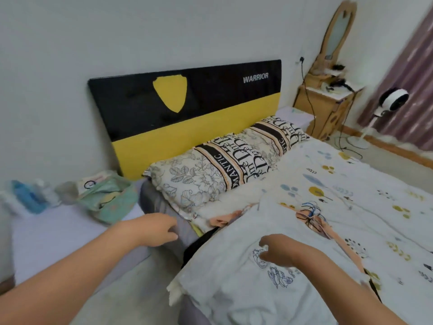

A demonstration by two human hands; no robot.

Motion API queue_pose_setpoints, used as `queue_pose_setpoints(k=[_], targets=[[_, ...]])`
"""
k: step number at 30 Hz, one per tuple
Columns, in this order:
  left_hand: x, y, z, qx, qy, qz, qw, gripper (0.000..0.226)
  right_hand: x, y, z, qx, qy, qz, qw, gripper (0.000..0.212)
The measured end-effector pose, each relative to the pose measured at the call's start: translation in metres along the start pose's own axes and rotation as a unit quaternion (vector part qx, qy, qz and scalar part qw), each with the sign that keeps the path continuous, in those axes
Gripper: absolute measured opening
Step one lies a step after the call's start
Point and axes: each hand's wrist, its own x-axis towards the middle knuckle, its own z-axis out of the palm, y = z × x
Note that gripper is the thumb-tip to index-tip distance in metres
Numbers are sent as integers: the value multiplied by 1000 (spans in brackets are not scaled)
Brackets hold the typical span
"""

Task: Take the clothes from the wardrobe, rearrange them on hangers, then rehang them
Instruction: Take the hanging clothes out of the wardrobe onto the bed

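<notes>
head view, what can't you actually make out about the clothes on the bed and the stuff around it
- Hangers: head view, a tangle at the collars; count unclear.
- Orange garment: mostly covered by the white garment.
- Black garment: only an edge shows under the white one.
- Right hand: fingertips sunk in cloth, grip unclear.
- Bottles left of the bed: blurred, labels unreadable.
- Wardrobe: out of frame.

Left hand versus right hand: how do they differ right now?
The left hand hovers beside the bed edge, fingers loosely extended, holding nothing; the right hand is over the white embroidered garment, fingers curled at its fabric. Left is off the bed; right is above it. Both arms are bare.
</notes>
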Motion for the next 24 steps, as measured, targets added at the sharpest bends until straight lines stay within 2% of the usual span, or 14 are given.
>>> queue_pose_setpoints(k=[8, 12, 15, 20, 24], targets=[[-108, -53, 69, -78, -17, -128, 989, 49, -9, -98, -1, -92, -8, -120, 989, 48], [-167, -87, 89, -116, 4, -177, 977, 46, -19, -165, 1, -170, -5, -172, 970, 37], [-217, -116, 106, -140, 26, -210, 967, 44, -29, -221, 12, -190, -11, -213, 958, 39], [-312, -169, 147, -177, 41, -274, 944, 46, -46, -327, 47, -187, -30, -279, 941, 44], [-405, -215, 188, -228, 49, -350, 907, 46, -65, -424, 86, -199, -45, -336, 919, 49]])
